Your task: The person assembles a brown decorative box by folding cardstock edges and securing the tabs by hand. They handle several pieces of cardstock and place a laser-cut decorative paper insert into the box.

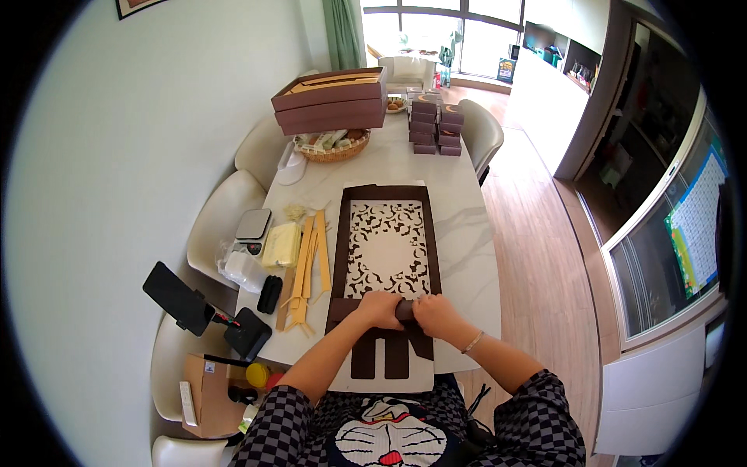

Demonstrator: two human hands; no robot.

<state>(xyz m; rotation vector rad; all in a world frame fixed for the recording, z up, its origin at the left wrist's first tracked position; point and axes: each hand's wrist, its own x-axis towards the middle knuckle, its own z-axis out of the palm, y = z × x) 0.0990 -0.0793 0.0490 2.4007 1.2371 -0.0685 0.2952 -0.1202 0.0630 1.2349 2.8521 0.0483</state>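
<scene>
On the table in front of me lies a long panel of white card with a lacy cut-out pattern (387, 245), framed by dark brown card (434, 249). At its near end, my left hand (380, 310) and my right hand (436, 316) close on a folded dark brown cardboard piece (404, 311), close together. The fingers' undersides are hidden. Nearer to me, a white card sheet (422, 377) with dark brown slot shapes reaches the table's front edge.
Yellow strips (304, 265), a yellow pad (282, 245), a black case (269, 294) and a phone on a stand (180, 299) are at left. Further back are large brown boxes (331, 105) over a wicker basket (334, 152), and stacked small brown boxes (422, 128). Chairs (478, 136) flank the table.
</scene>
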